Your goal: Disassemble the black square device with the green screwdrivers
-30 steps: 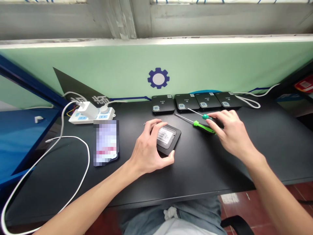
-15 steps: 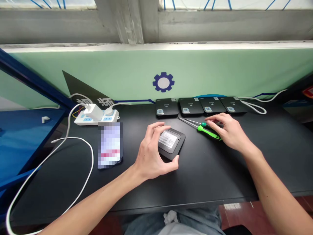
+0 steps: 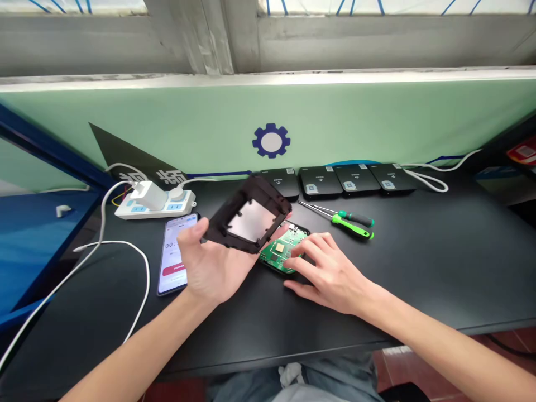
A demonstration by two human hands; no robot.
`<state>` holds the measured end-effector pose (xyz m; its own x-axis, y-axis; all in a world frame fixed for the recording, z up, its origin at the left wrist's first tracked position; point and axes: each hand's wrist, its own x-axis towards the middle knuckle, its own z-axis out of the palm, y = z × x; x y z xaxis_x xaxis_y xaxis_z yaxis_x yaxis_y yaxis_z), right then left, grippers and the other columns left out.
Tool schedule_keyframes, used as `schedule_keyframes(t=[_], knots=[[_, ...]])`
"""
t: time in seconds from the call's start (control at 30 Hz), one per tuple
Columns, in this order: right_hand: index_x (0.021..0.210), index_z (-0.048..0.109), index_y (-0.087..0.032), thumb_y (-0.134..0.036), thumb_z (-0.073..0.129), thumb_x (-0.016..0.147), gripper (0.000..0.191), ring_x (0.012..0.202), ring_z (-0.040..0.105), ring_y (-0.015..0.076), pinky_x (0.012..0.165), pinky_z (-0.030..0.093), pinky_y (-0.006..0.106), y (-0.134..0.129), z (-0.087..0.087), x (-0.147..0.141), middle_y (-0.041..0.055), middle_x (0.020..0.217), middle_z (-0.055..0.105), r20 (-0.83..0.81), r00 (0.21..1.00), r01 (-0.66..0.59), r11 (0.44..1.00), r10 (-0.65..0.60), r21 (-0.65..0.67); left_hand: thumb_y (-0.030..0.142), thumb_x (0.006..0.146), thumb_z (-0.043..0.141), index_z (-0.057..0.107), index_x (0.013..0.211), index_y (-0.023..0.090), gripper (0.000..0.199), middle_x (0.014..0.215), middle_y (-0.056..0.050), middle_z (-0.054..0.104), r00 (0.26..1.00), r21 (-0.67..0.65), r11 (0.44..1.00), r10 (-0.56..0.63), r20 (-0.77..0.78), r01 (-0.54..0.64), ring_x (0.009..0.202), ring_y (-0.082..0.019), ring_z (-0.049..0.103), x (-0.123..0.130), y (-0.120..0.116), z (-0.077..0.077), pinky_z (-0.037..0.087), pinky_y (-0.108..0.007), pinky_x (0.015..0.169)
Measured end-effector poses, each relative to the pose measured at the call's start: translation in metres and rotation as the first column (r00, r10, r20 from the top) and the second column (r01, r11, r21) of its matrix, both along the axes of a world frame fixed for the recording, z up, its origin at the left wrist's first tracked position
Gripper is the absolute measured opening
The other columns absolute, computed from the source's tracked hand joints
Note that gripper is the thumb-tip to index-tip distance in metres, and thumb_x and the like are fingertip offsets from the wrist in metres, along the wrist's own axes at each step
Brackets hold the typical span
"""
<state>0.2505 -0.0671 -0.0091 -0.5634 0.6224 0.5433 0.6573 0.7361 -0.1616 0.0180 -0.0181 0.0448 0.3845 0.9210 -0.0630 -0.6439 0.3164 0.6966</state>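
My left hand (image 3: 218, 268) is closed on a black plastic cover (image 3: 216, 228), raised and tilted so its hollow inner side and small posts show. Below and right of it, a green circuit board (image 3: 277, 258) lies in the other half of the black case on the table. Over the right edge of that board rests my right hand (image 3: 324, 273), its fingers bent and apart. Fingertips meet or hover just above the board; I cannot tell which. Beyond that hand lie two screwdrivers, one with a light green handle (image 3: 354, 228), one with a dark green handle (image 3: 360, 219).
Several closed black boxes (image 3: 320, 190) stand in a row along the green wall panel. A phone (image 3: 171, 268) lies left of my left hand. Behind it a white power strip (image 3: 161, 207) holds a charger (image 3: 148, 195), with a white cable (image 3: 146, 279) looping across the left side.
The black case has come apart: its cover is now lifted in my left hand, baring the circuit board. My right hand has moved left from the screwdrivers to the board.
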Motion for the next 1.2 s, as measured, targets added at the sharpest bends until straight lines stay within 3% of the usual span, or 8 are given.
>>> schedule_keyframes(t=[0.2, 0.37, 0.53, 0.63, 0.8, 1.0, 1.2], knots=[[0.1, 0.072, -0.018, -0.013, 0.069, 0.107, 0.008, 0.093, 0.065, 0.0204, 0.084, 0.053, 0.037, 0.014, -0.003, 0.009, 0.0049, 0.097, 0.073, 0.063, 0.997, 0.032, 0.999, -0.035, 0.037, 0.056, 0.107, 0.061, 0.065, 0.165, 0.028, 0.065, 0.162, -0.013, 0.074, 0.987, -0.212, 0.977, 0.006, 0.158, 0.028, 0.167, -0.05, 0.052, 0.0, 0.006, 0.006, 0.04, -0.079, 0.136], [0.11, 0.073, -0.017, -0.03, 0.075, 0.111, 0.013, 0.098, 0.071, 0.0173, 0.09, 0.065, 0.036, 0.03, -0.006, 0.021, 0.0037, 0.109, 0.074, 0.094, 0.994, 0.049, 0.997, -0.055, 0.06, 0.061, 0.115, 0.05, 0.062, 0.168, 0.023, 0.066, 0.165, -0.018, 0.071, 0.976, -0.278, 0.96, 0.087, 0.199, -0.028, 0.166, -0.048, 0.054, -0.001, 0.011, -0.001, 0.044, -0.079, 0.134], [0.118, 0.075, -0.017, -0.035, 0.075, 0.112, 0.019, 0.104, 0.074, 0.0189, 0.094, 0.067, 0.039, 0.044, -0.011, 0.028, 0.0065, 0.118, 0.076, 0.111, 0.992, 0.055, 0.996, -0.063, 0.069, 0.067, 0.12, 0.041, 0.061, 0.167, 0.019, 0.071, 0.159, -0.02, 0.075, 0.979, -0.358, 0.93, 0.14, 0.147, -0.08, 0.158, -0.047, 0.063, 0.001, 0.011, -0.004, 0.052, -0.076, 0.129], [0.118, 0.075, -0.017, -0.035, 0.076, 0.111, 0.019, 0.104, 0.074, 0.0191, 0.094, 0.067, 0.039, 0.048, -0.012, 0.032, 0.0063, 0.117, 0.076, 0.099, 0.992, 0.076, 0.995, -0.083, 0.065, 0.062, 0.121, 0.044, 0.064, 0.165, 0.021, 0.064, 0.153, -0.017, 0.08, 0.982, -0.404, 0.912, 0.138, 0.129, -0.075, 0.151, -0.041, 0.07, 0.002, 0.011, -0.004, 0.058, -0.066, 0.127], [0.111, 0.074, -0.017, -0.03, 0.076, 0.11, 0.013, 0.103, 0.073, 0.0188, 0.095, 0.066, 0.039, 0.048, -0.01, 0.034, 0.0047, 0.112, 0.075, 0.097, 0.991, 0.087, 0.995, -0.091, 0.05, 0.036, 0.12, 0.051, 0.07, 0.16, 0.022, 0.047, 0.143, -0.009, 0.085, 0.99, -0.425, 0.9, 0.131, 0.05, -0.098, 0.142, -0.033, 0.078, 0.006, 0.009, -0.005, 0.059, -0.049, 0.128], [0.109, 0.073, -0.017, -0.029, 0.075, 0.11, 0.012, 0.102, 0.072, 0.0187, 0.095, 0.064, 0.039, 0.049, -0.009, 0.036, 0.0042, 0.11, 0.074, 0.092, 0.99, 0.102, 0.994, -0.105, 0.028, 0.04, 0.112, 0.062, 0.08, 0.145, 0.018, 0.043, 0.134, -0.011, 0.088, 0.984, -0.43, 0.894, 0.058, -0.168, -0.126, 0.132, -0.035, 0.082, 0.009, 0.0, -0.012, 0.066, -0.049, 0.119], [0.113, 0.071, -0.019, -0.024, 0.065, 0.114, 0.007, 0.103, 0.067, 0.0233, 0.091, 0.055, 0.04, 0.046, -0.003, 0.038, 0.0089, 0.11, 0.077, 0.026, 0.997, 0.072, 0.997, -0.071, -0.017, 0.038, 0.1, 0.075, 0.087, 0.125, 0.016, 0.036, 0.112, -0.012, 0.091, 0.974, -0.432, 0.902, -0.093, -0.207, -0.006, 0.113, -0.038, 0.088, 0.002, -0.007, -0.017, 0.072, -0.048, 0.102]])
